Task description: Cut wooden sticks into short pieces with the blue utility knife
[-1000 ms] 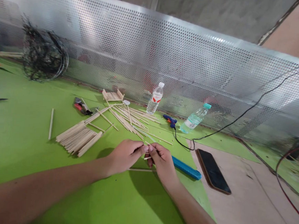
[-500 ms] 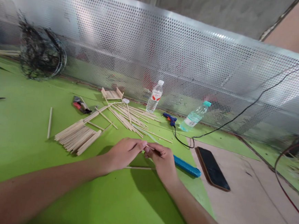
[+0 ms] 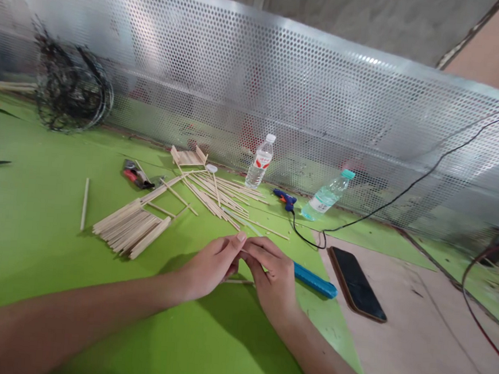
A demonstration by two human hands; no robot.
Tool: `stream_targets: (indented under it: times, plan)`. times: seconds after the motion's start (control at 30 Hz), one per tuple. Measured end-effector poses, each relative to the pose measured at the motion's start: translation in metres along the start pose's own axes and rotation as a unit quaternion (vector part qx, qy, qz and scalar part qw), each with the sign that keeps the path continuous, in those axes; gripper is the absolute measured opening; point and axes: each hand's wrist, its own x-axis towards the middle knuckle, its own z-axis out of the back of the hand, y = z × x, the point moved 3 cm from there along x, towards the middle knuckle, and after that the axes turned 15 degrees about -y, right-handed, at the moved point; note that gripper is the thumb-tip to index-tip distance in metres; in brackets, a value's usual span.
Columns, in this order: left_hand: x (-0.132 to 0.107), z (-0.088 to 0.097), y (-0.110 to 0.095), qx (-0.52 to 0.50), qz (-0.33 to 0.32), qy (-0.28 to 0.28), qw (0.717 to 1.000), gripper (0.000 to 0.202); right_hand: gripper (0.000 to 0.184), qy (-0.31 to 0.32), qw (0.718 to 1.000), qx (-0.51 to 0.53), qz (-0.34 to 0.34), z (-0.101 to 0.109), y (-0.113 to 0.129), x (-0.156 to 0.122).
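My left hand (image 3: 213, 265) and my right hand (image 3: 271, 272) meet over the green table, fingers closed in a pinch. Between the fingertips shows a sliver of a thin wooden stick (image 3: 245, 251), mostly hidden. Another wooden stick (image 3: 238, 282) lies on the table beneath, its ends covered by my hands. Just right of my right hand lies a blue utility knife (image 3: 315, 281), its far end behind the hand. To the left, a panel of wooden sticks (image 3: 132, 227) lies side by side with longer sticks reaching away from it. Loose sticks (image 3: 218, 193) fan out beyond my hands.
A small wooden stick frame (image 3: 189, 157), pliers (image 3: 136, 175), a clear bottle (image 3: 260, 162), a blue glue gun (image 3: 285, 199) with its cord, and a green-capped bottle (image 3: 327, 196) stand or lie farther back. A phone (image 3: 356, 283) lies right. Perforated metal sheet (image 3: 223, 87) borders the table.
My hands have shifted slightly and the fingers have turned in around the stick, so less of it shows. The right hand's fingers are more bent over. The other objects stay in place.
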Motion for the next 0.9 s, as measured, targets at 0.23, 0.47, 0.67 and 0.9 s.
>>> stream_targets:
  times: [0.23, 0.47, 0.67, 0.9]
  plan:
    - [0.005, -0.009, 0.01, -0.146, 0.11, 0.047, 0.982, 0.054, 0.031, 0.029, 0.995, -0.01, -0.099, -0.005, -0.004, 0.003]
    - [0.006, -0.005, 0.01, -0.153, 0.112, 0.016, 0.982, 0.055, 0.035, 0.051, 0.992, -0.025, -0.11, -0.011, 0.002, -0.001]
    - [0.007, -0.005, 0.009, -0.125, 0.104, 0.002, 0.987, 0.056, 0.03, 0.038, 0.987, -0.029, -0.153, -0.013, -0.006, -0.002]
    - [0.013, 0.001, -0.001, 0.005, -0.029, -0.017, 0.999, 0.061, 0.027, 0.009, 0.984, 0.013, -0.179, -0.01, -0.007, -0.003]
